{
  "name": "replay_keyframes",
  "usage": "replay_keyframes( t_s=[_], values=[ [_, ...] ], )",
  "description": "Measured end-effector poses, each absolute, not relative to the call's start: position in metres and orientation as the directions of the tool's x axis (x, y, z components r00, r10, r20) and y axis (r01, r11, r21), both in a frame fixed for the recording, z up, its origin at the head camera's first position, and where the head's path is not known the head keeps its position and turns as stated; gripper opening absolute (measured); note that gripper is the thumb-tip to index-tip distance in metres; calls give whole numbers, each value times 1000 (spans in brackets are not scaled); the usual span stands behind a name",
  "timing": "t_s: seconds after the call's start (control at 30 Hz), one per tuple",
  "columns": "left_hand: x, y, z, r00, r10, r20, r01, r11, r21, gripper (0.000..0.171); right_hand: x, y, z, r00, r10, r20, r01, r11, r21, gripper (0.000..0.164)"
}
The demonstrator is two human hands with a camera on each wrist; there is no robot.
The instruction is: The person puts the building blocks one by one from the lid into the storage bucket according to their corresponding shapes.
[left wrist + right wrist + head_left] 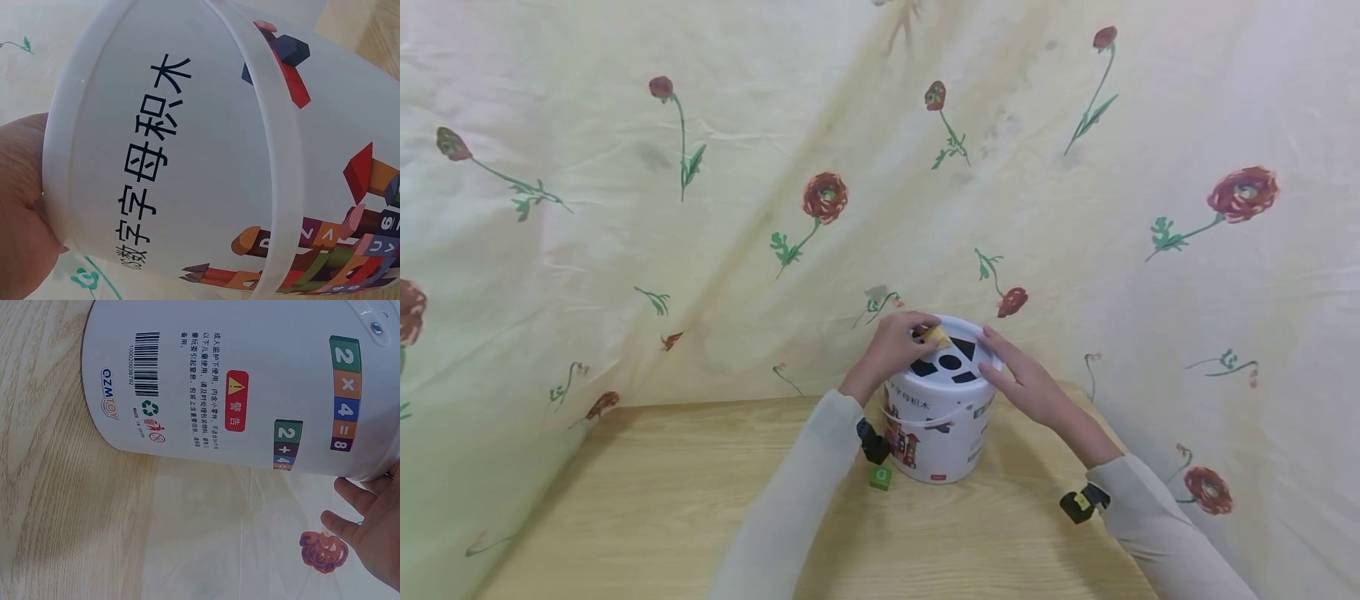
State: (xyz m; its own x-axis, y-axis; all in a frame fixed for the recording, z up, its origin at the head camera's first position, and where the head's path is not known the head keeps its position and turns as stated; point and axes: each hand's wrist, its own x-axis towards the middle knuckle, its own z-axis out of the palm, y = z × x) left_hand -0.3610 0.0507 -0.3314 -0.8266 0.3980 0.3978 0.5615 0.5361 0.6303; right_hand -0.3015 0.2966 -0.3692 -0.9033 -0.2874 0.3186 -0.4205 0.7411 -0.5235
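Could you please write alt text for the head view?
A left hand pinches a yellow block at the lid of a white bucket; the right hand touches the rim. A green block lies beside the bucket on the table; flowered cloth hangs behind.

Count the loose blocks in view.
2: a yellow block pinched in the left hand at the top of the white bucket, and a green block on the table beside the bucket's base. Others may be hidden inside.
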Motion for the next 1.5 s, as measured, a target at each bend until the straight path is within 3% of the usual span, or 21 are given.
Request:
replay_keyframes(
  t_s=[0.77,1.17,1.5],
  values=[
    [-359,50,-326,-810,338,480,584,544,602,30,-300,297,-368,-901,-296,316,-426,737,-524,64],
    [-364,51,-329,-832,385,399,555,582,595,32,-299,295,-368,-903,-296,311,-423,734,-531,64],
    [-360,47,-326,-828,358,432,560,580,592,32,-299,296,-367,-896,-294,334,-435,734,-521,63]
  ],
)
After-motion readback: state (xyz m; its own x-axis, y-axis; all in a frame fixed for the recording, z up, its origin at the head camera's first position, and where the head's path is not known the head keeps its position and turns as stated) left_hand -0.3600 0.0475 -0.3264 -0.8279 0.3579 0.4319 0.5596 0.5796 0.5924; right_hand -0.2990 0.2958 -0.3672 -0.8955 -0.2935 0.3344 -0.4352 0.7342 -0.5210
